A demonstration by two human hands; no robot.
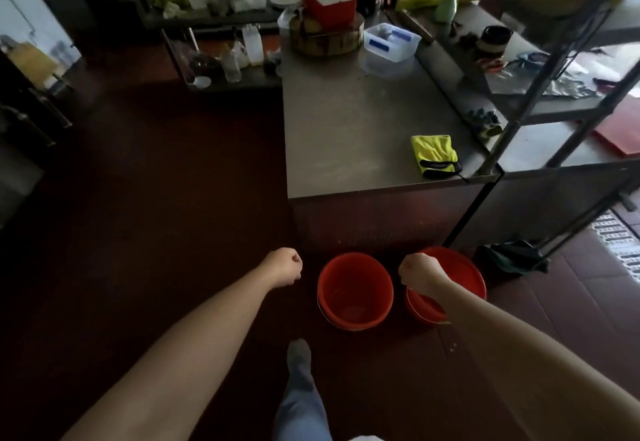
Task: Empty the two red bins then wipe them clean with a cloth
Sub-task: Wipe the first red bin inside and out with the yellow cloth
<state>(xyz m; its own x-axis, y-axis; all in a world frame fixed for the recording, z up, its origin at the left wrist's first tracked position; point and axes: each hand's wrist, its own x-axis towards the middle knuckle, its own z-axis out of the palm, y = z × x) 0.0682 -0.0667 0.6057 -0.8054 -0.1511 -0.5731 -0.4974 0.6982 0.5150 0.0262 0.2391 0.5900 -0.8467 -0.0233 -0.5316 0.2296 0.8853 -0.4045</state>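
Note:
Two red bins stand on the dark floor at the foot of a steel counter (346, 135). The left red bin (355, 290) is upright, and little shows inside it. My left hand (285, 267) hovers to its left, curled into a fist with nothing in it. My right hand (420, 272) is curled over the near left rim of the right red bin (460, 277). It seems to grip the bin's thin wire handle, and my forearm hides much of that bin's inside. A yellow cloth (434, 154) lies on the counter's near right corner.
A metal rack (540, 101) rises right of the counter. A dark bag (512, 257) lies on the floor beside the right bin. A clear tub (391, 45) and a red box (329, 2) sit at the counter's far end. My foot (299, 354) is just behind the bins.

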